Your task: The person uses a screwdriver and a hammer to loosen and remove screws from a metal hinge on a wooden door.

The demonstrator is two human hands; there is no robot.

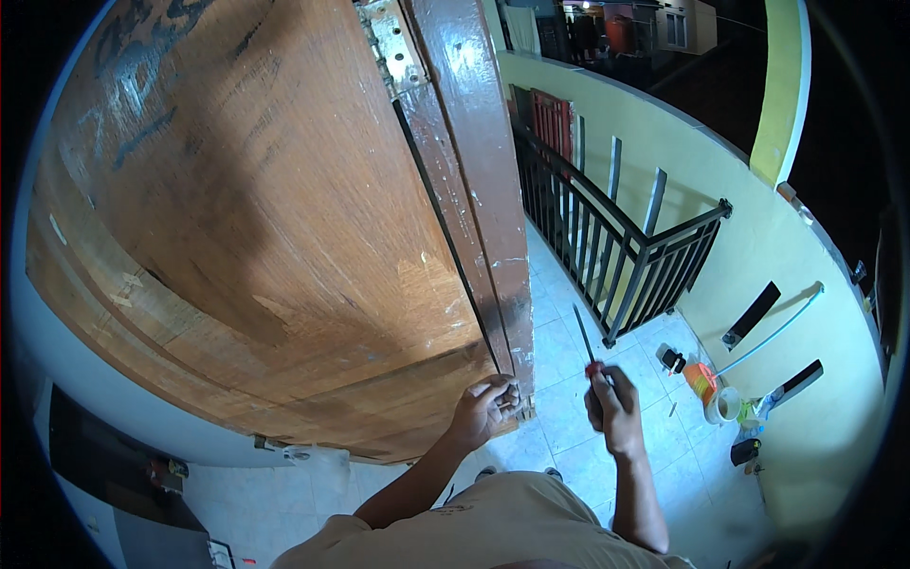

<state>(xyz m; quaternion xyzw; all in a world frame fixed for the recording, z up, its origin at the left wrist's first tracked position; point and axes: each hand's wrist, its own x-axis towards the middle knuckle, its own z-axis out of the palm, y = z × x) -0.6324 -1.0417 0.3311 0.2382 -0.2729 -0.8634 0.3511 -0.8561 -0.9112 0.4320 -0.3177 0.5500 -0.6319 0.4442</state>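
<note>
A screwdriver (584, 339) with a red handle and a long dark shaft is gripped in my right hand (614, 410). Its tip points up and away, apart from the door and the frame. My left hand (485, 411) is beside the lower edge of the wooden door (284, 209), close to the brown door frame (482, 218). Its fingers are curled together, and whatever they pinch is too small to make out. Higher up, a metal hinge (396, 52) with screw holes sits between door and frame.
Right of the frame stands a black metal railing (647, 248) before a pale yellow wall (787, 256). On the tiled floor (569, 446) are an orange container (700, 381), a pale bucket (722, 406) and a black object (671, 359). A light blue hose (773, 329) runs along the wall.
</note>
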